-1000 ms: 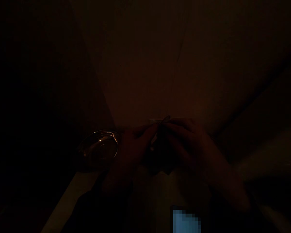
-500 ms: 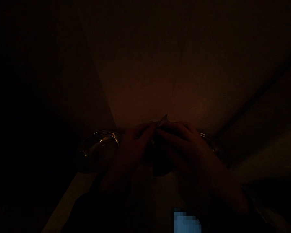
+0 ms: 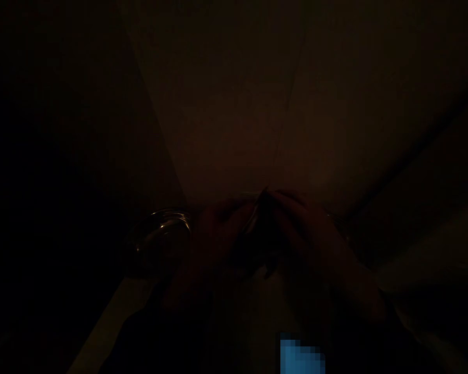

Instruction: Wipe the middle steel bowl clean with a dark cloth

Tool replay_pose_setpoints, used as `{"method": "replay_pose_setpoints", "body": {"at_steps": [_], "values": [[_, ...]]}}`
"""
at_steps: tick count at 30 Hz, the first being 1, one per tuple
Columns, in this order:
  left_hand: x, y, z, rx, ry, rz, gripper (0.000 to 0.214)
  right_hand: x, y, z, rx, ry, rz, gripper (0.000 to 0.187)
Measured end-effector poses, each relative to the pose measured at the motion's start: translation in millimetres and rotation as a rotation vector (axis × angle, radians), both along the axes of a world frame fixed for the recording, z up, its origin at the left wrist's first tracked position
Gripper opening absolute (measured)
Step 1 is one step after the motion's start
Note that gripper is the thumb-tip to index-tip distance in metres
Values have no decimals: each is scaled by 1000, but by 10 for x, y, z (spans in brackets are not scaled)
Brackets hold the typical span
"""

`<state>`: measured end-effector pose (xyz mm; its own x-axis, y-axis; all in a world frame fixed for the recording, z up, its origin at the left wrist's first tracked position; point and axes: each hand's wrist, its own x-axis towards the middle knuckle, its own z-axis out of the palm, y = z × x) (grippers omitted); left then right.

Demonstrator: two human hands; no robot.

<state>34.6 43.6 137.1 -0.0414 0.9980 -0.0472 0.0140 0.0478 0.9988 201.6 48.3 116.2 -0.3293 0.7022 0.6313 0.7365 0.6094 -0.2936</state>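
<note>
The scene is very dark. My left hand (image 3: 214, 234) and my right hand (image 3: 308, 234) meet in the lower middle of the view, fingers curled round a small thin object (image 3: 259, 208) whose pointed tip sticks up between them. I cannot make out what that object is. A shiny round metal bowl (image 3: 164, 236) sits just left of my left hand. A second curved metal rim (image 3: 341, 226) shows faintly behind my right hand.
A pale surface edge (image 3: 105, 322) runs diagonally at the lower left. A dim wall or panel (image 3: 234, 104) rises behind the hands. A blurred blue patch (image 3: 302, 356) glows at the bottom middle.
The picture has grown darker. Both hands stay together at the same spot, with the small object's tip shifting slightly between the fingers.
</note>
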Motion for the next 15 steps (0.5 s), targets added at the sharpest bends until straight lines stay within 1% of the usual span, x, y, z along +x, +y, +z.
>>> {"method": "replay_pose_setpoints", "body": {"at_steps": [1,3,7,10,12,15], "values": [[4,2,-3,-12,-5,-2,30,2,3,-2,4,3,-16,38],[7,12,-14,-2,-29,-6,28,-13,-18,3,23,-35,-4,39],[5,30,-16,0,-97,13,23,-78,-99,19,96,-127,97,40],[5,28,-2,-14,-85,54,23,-91,-101,8,106,-123,129,41],[4,21,-8,-3,-57,57,23,-69,-63,-9,67,-93,102,41],[9,15,-36,13,-52,37,25,-17,6,-25,10,-27,17,42]]}}
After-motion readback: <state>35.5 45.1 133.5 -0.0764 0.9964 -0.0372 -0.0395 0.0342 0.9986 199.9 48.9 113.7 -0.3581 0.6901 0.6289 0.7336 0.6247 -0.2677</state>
